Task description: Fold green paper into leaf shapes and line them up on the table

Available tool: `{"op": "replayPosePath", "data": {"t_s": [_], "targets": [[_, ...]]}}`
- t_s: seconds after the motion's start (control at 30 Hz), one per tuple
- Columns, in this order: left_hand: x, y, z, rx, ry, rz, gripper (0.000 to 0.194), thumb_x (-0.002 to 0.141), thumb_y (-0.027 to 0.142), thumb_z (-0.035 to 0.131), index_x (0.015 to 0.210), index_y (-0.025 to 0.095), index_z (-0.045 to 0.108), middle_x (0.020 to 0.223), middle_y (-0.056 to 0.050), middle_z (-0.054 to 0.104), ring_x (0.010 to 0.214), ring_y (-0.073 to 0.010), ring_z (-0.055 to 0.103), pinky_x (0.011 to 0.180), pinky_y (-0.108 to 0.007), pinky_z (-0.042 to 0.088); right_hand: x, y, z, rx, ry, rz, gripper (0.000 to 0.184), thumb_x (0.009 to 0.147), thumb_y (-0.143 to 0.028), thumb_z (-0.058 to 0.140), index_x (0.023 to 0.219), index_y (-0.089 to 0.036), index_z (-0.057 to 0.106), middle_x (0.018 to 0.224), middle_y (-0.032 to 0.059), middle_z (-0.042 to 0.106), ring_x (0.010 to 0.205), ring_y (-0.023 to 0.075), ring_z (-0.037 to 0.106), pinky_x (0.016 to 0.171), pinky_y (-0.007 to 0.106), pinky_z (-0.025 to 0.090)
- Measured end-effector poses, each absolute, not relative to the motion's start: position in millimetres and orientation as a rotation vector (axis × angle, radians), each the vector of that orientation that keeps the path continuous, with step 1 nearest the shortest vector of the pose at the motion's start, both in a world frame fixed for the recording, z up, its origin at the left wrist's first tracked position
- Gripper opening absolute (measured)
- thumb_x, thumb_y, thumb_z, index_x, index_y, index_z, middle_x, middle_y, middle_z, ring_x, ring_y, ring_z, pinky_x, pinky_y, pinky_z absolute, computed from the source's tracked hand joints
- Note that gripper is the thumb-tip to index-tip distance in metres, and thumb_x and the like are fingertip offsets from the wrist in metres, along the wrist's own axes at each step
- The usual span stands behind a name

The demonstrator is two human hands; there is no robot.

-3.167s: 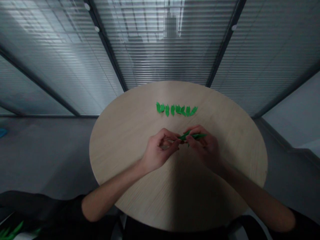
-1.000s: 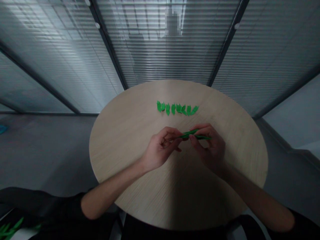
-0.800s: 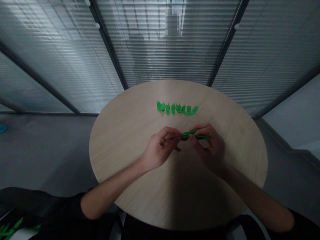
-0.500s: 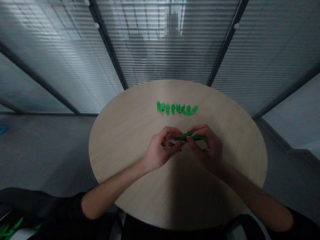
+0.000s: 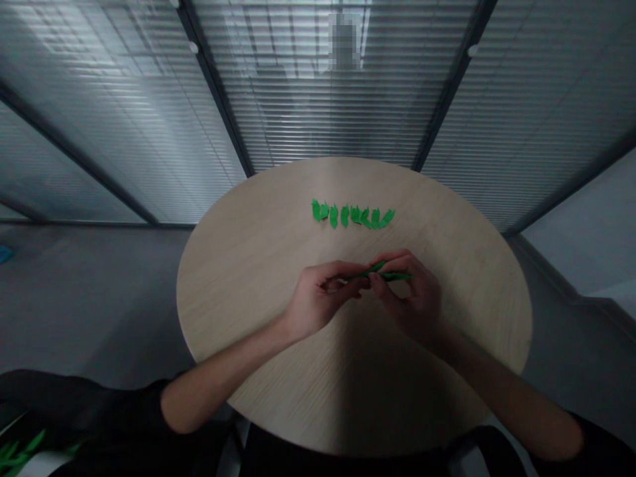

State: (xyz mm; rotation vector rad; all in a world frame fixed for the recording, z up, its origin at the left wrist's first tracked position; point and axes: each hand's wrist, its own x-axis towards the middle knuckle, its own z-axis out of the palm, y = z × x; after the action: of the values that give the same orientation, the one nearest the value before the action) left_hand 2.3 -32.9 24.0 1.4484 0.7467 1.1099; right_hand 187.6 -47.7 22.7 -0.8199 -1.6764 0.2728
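Observation:
Over the middle of the round table (image 5: 248,265), both of my hands hold a small bunch of slender green leaves (image 5: 396,275) between them. My left hand (image 5: 315,301) pinches the left end with thumb and fingertips. On the other end, my right hand (image 5: 420,298) closes with its thumb below and fingers above, and leaf tips stick out toward its palm. The fingertips of the two hands nearly meet and cover part of the bunch. Beyond the hands, several bright green leaves (image 5: 344,216) lie in a row on the tabletop.
Glass panels with horizontal blinds (image 5: 318,132) stand behind the table's far edge. More green foliage (image 5: 24,450) shows at the lower left, beside a white object (image 5: 44,464). A blue item (image 5: 4,253) lies on the floor at far left.
My left fingers have flattened and closed down over the left end of the leaves. My right hand and the row of leaves stay nearly as they were.

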Motion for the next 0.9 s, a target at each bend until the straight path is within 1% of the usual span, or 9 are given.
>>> {"op": "replayPosePath", "data": {"t_s": [0.13, 0.3, 0.43, 0.57, 0.67, 0.77, 0.9], "targets": [[1.4, -33.1, 24.7, 1.427, 0.709, 1.138, 0.020, 0.085, 0.025, 0.082, 0.103, 0.016, 0.082, 0.091, -0.008, 0.083, 0.076, -0.0155, 0.080, 0.067, -0.018, 0.066, 187.1, -48.5, 23.2, -0.842, -1.651, 0.311, 0.014, 0.091, -0.013, 0.072, 0.092, -0.024, 0.062, 0.097, 0.0016, 0.070, 0.082, 0.0145, 0.069, 0.073, 0.030, 0.058], [1.6, -33.6, 25.4, 1.431, 0.703, 1.157, 0.018, 0.084, 0.025, 0.084, 0.100, 0.016, 0.082, 0.089, -0.007, 0.083, 0.073, -0.0149, 0.080, 0.066, -0.018, 0.065, 186.2, -49.5, 21.2, -0.857, -1.581, 0.426, 0.016, 0.090, -0.014, 0.073, 0.093, -0.025, 0.061, 0.097, 0.0005, 0.070, 0.084, 0.0143, 0.069, 0.073, 0.029, 0.058], [1.0, -34.0, 25.9, 1.464, 0.690, 1.171, 0.016, 0.084, 0.024, 0.084, 0.098, 0.016, 0.082, 0.088, -0.007, 0.082, 0.076, -0.0155, 0.080, 0.069, -0.019, 0.066, 185.1, -50.6, 20.8, -0.873, -1.503, 0.539, 0.018, 0.090, -0.016, 0.073, 0.098, -0.026, 0.060, 0.099, 0.0004, 0.070, 0.088, 0.0152, 0.070, 0.076, 0.031, 0.060], [0.3, -33.6, 26.6, 1.515, 0.690, 1.179, 0.014, 0.085, 0.021, 0.082, 0.099, 0.016, 0.081, 0.089, -0.008, 0.082, 0.076, -0.0153, 0.080, 0.068, -0.019, 0.065, 186.7, -50.6, 20.6, -0.920, -1.473, 0.632, 0.021, 0.090, -0.021, 0.076, 0.104, -0.027, 0.062, 0.100, 0.0001, 0.070, 0.087, 0.0154, 0.071, 0.077, 0.032, 0.061], [0.7, -33.5, 27.6, 1.534, 0.700, 1.190, 0.013, 0.087, 0.018, 0.079, 0.099, 0.015, 0.080, 0.089, -0.007, 0.081, 0.076, -0.0139, 0.079, 0.068, -0.018, 0.064, 189.1, -50.0, 20.9, -0.945, -1.477, 0.652, 0.024, 0.088, -0.023, 0.078, 0.106, -0.027, 0.063, 0.097, -0.0008, 0.069, 0.084, 0.0147, 0.071, 0.077, 0.031, 0.061], [0.6, -33.5, 27.6, 1.574, 0.708, 1.223, 0.013, 0.087, 0.015, 0.077, 0.100, 0.015, 0.079, 0.088, -0.007, 0.081, 0.077, -0.0130, 0.078, 0.070, -0.017, 0.063, 190.3, -50.1, 21.6, -0.927, -1.488, 0.640, 0.021, 0.089, -0.022, 0.077, 0.104, -0.027, 0.064, 0.095, -0.0014, 0.068, 0.082, 0.0142, 0.071, 0.077, 0.032, 0.062], [-0.3, -33.6, 25.9, 1.644, 0.693, 1.229, 0.015, 0.087, 0.012, 0.075, 0.101, 0.014, 0.078, 0.091, -0.007, 0.081, 0.079, -0.0130, 0.079, 0.072, -0.017, 0.063, 189.8, -51.5, 22.3, -0.923, -1.497, 0.625, 0.019, 0.089, -0.023, 0.076, 0.103, -0.026, 0.064, 0.094, -0.0004, 0.069, 0.083, 0.0162, 0.071, 0.076, 0.033, 0.061]]}}
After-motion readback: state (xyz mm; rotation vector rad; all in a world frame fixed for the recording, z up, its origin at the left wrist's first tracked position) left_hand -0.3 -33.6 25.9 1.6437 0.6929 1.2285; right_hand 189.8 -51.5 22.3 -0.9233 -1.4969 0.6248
